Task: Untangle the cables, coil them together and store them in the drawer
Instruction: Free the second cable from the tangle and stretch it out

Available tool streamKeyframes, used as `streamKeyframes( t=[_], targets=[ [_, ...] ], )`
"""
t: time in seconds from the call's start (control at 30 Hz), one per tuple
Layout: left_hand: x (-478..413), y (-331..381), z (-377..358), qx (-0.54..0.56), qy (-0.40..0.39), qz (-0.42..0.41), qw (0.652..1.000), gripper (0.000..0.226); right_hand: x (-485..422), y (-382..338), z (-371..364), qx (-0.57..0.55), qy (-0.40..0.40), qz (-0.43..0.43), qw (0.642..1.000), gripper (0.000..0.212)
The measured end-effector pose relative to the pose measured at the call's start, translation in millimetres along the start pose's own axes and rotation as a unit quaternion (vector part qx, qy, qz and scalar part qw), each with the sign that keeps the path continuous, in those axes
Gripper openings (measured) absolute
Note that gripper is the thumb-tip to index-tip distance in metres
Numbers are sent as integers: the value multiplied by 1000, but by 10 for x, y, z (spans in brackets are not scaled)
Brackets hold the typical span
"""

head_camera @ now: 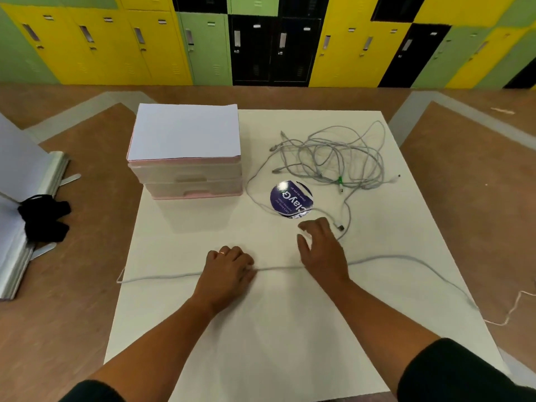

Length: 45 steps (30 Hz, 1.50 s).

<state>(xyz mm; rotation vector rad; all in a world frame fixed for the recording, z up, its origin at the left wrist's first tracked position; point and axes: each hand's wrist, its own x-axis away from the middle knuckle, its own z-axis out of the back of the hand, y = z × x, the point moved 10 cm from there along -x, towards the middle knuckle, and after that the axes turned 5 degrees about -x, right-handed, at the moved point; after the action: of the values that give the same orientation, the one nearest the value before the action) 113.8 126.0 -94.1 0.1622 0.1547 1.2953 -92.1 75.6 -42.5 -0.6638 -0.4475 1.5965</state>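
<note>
A tangle of grey cables [333,158] lies at the back right of the white table [261,329]. One grey cable [406,259] is stretched left to right across the table in front of me. My left hand [229,271] has its fingers curled down onto this cable near the middle. My right hand [322,250] hovers just behind the same cable with its fingers spread and relaxed, near a loose USB plug [340,227]. A small pink and white drawer unit [188,166] with two shut drawers stands at the back left.
A round purple sticker [291,200] lies between the tangle and my right hand. White paper [185,132] covers the drawer unit's top. On the floor at the left sit a folded board [26,198] and black cloth [43,216]. Lockers [261,39] line the far wall.
</note>
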Motion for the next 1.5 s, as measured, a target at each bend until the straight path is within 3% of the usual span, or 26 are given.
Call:
streamKeyframes(
  t=[0.13, 0.2, 0.27, 0.3, 0.43, 0.6, 0.9, 0.97, 1.07, 1.13, 1.2, 1.27, 1.33, 1.5],
  targets=[
    [-214, 199, 42, 40, -11, 7, 999, 42, -177, 772, 595, -30, 119, -198, 972, 40],
    [-364, 350, 140, 92, -2, 10, 996, 39, -228, 1153, 514, -129, 74, -323, 935, 46],
    [-534, 530, 248, 171, 2, 19, 985, 29, -208, 1256, 333, -273, 10, -400, 875, 32],
    [-630, 629, 295, 222, 0, 31, 974, 25, -223, 1221, 327, -304, -4, -402, 864, 23],
    [-1014, 932, 357, 385, -57, 93, 916, 23, -374, 837, 441, -295, -8, -291, 910, 13],
    [-1424, 1140, 388, 484, -95, 135, 859, 53, -330, 358, 354, -278, -89, -205, 934, 13],
    [-1682, 1185, 424, 479, -55, 163, 861, 29, -324, 380, 407, -287, -121, -197, 930, 13],
    [-1693, 1115, 427, 463, -44, 162, 870, 28, -377, 474, 499, -303, -95, -204, 926, 14],
    [-1674, 1037, 423, 416, -50, 159, 894, 26, -545, 582, 798, -253, 9, -166, 953, 12],
    [-1634, 1055, 449, 396, -56, 139, 906, 26, -661, 517, 997, -208, 64, -115, 969, 27],
    [-1579, 1072, 503, 390, -56, 125, 911, 25, -779, 424, 1052, -167, 50, -77, 982, 44],
    [-1528, 1062, 571, 406, -49, 121, 905, 24, -875, 386, 968, -118, -13, -54, 991, 49],
    [-1483, 1034, 697, 443, -30, 116, 889, 24, -931, 463, 866, -68, -56, -49, 995, 37],
    [-1417, 766, 1059, 518, 59, 124, 844, 23, -901, 892, 827, -7, -41, -107, 993, 18]
  ],
)
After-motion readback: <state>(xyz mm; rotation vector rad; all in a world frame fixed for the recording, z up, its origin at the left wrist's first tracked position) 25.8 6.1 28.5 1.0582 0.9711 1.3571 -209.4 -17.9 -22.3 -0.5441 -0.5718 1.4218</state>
